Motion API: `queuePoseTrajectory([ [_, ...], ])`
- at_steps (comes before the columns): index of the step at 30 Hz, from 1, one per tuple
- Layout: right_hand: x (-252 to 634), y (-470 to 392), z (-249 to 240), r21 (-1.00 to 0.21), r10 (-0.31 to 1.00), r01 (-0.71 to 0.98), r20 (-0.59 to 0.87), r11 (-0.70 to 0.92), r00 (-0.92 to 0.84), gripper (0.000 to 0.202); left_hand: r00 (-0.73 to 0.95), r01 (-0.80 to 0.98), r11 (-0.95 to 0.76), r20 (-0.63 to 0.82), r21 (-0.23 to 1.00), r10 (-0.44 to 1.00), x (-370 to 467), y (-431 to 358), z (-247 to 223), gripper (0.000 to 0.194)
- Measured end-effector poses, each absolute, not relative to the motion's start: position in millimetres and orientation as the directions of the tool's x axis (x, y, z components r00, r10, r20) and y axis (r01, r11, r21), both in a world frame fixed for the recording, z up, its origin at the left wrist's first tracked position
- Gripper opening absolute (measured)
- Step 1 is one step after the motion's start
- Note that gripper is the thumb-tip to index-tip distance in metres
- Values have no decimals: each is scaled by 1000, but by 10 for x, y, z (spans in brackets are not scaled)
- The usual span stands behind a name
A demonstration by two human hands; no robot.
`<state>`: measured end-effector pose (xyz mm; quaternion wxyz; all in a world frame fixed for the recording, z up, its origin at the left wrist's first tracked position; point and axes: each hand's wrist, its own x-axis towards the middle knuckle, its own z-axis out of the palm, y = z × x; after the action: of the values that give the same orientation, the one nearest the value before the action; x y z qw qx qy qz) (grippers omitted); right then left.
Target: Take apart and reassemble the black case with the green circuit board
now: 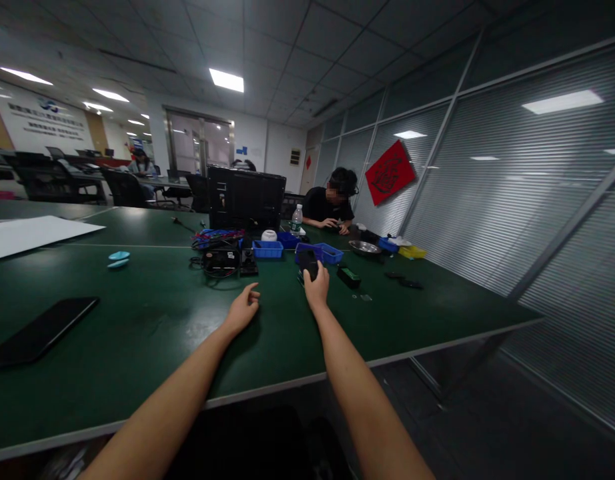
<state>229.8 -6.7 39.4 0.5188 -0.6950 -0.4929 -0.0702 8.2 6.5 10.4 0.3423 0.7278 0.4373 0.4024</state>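
Stretching in front of the person, a green table (287,350) bears a monitor (246,199) at its middle, back turned this way, with blue trays (331,255) nearer. Both forearms reach over the near edge. The right hand (316,287) is closed around a black case (307,262), thumb and fingers at its near end, just in front of the trays. The left hand (244,308) rests near the tabletop, fingers loosely spread and half curled, with nothing visible in it. The case therefore lies ahead and to the right of the left hand, well apart from it; its long axis seems to run away from the person, leaning slightly left. Right of the case sits a small box (348,276), and nearer, clear scraps (366,298).
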Motion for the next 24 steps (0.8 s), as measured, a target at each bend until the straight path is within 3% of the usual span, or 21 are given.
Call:
queuePoseTrajectory([
  [2, 2222, -16, 355, -755, 727, 648, 499, 98, 471, 48, 292, 365, -385, 289, 848, 912, 80, 64, 108, 54],
  [4, 2155, 54, 284, -856, 856, 512, 310, 63, 413, 41, 284, 370, -387, 294, 845, 913, 78, 64, 108, 53],
  [7, 2110, 122, 187, -862, 919, 506, 174, -32, 354, 36, 276, 375, -383, 293, 844, 916, 76, 66, 106, 53],
  [12, 2120, 54, 210, -573, 880, 810, 314, -123, 356, 40, 283, 364, -379, 286, 851, 915, 78, 79, 95, 53],
  [18, 2080, -80, 303, -402, 867, 914, 437, -48, 238, 50, 268, 350, -391, 309, 851, 913, 82, 94, 77, 50],
  [21, 2080, -76, 294, -370, 890, 926, 395, -72, 227, 49, 273, 344, -392, 309, 853, 911, 78, 86, 81, 50],
  [24, 2097, -35, 278, -454, 900, 886, 344, -89, 266, 33, 281, 336, -390, 304, 857, 910, 74, 82, 86, 50],
])
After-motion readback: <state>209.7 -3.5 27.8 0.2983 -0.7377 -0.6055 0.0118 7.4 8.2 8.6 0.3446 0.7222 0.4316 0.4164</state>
